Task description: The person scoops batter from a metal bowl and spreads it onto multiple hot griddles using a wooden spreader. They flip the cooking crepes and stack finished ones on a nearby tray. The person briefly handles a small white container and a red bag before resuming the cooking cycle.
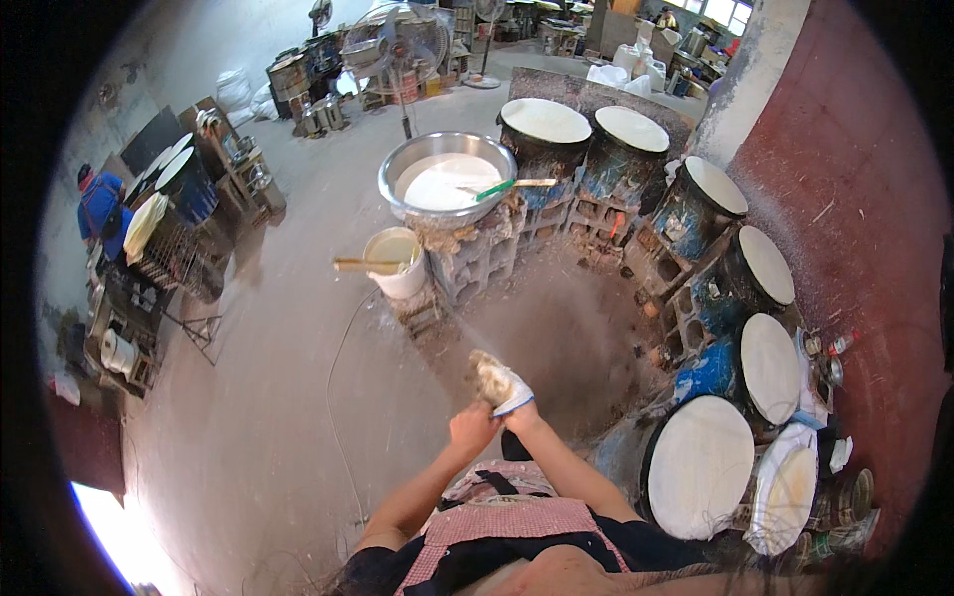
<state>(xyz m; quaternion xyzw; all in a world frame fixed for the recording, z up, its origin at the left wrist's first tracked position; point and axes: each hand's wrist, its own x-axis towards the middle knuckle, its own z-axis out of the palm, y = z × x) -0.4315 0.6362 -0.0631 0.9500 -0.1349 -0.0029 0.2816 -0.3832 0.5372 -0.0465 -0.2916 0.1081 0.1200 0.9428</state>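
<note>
My right hand (499, 384) wears a soiled white work glove with a blue cuff edge. My bare left hand (473, 430) is at the glove's cuff, its fingers closed against it; whether it grips the fabric is hard to tell. Ahead, a large steel basin (391, 197) of white batter stands on concrete blocks, with a green-and-wood handled tool across its rim. Beside it a white bucket (399, 283) holds pale liquid, a wooden stick lying over its top. Round griddles covered in white sheets, among them a near one (700, 468), curve around on the right on metal drums.
A pedestal fan (399, 48) stands behind the basin. A cable (332, 387) runs along the floor at left. A person in blue (104, 208) works at far left by more drums. A red-and-white wall (857, 223) borders the right side.
</note>
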